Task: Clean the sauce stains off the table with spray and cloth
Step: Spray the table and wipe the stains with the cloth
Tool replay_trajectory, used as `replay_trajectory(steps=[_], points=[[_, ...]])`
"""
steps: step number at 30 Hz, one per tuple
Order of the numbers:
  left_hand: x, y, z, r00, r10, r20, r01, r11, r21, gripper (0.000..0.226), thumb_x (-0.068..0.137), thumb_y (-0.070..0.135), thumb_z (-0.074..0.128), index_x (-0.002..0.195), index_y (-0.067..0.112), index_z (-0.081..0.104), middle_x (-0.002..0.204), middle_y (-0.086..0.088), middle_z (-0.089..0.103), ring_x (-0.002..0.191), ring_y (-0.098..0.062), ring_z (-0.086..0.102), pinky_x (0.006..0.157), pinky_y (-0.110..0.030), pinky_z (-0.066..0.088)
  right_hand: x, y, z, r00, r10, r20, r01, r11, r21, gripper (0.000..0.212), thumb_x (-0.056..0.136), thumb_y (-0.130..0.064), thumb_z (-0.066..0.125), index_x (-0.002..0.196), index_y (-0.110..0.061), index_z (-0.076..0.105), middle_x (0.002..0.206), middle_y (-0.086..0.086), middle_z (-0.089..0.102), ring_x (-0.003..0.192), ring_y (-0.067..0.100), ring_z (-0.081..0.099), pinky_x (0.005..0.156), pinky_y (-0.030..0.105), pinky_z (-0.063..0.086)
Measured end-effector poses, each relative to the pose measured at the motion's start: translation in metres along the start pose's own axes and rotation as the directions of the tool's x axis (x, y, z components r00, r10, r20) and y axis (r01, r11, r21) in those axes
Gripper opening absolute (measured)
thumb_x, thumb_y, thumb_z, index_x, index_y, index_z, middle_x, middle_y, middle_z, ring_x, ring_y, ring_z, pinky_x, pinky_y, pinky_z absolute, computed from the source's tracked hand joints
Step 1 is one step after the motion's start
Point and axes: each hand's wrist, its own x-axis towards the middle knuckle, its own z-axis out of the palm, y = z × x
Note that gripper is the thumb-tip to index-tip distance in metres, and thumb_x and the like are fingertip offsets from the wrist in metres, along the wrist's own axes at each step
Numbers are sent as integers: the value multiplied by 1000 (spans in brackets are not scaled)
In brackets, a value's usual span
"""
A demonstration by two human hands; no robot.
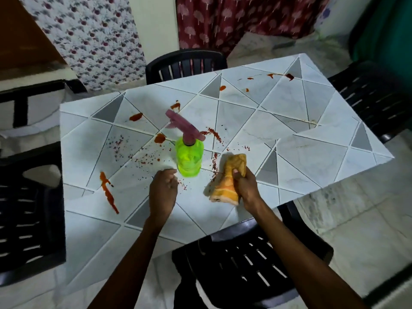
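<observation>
The spray bottle (pixel 189 158), lime green with a pink trigger head, stands upright near the middle of the table (pixel 296 108), its nozzle pointing away to the far left. Sauce stains (pixel 108 194) ring it: a long red streak to the bottle's near left, thick blobs just left of and beyond its head, scattered red flecks on both sides of its base, and smaller spots well beyond it toward the far right corner. Just right of the bottle, the orange cloth (pixel 229 181) is bunched up and lifted at one end, its lower end against the tabletop. The right hand (pixel 245 186) grips it in a closed fist, thumb wrapped over the fabric, forearm reaching in from the near right. The left hand (pixel 163 190) hovers knuckles up by the bottle's base with loosely curled fingers that hold nothing; blur hides whether the fingertips touch the plastic. The cloth covers whatever lies under it, and the fist hides part of its folds. Right of the bottle, pale patterned tabletop runs out to the right edge with only faint marks. Black chairs (pixel 245 264) stand close on all four sides, the nearest one pushed in under the near edge below the right forearm.
</observation>
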Motion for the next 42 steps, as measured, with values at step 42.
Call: replay_trajectory(steps=[42], points=[[73, 274, 216, 909, 260, 327, -147, 931, -333, 77, 52, 50, 90, 119, 31, 57, 110, 10, 67, 101, -13, 64, 88, -41, 54, 20, -43, -264, 973, 229, -23, -137, 659, 740, 34, 98, -28, 59, 122, -5, 63, 96, 17, 72, 72, 31, 71, 63, 45, 61]])
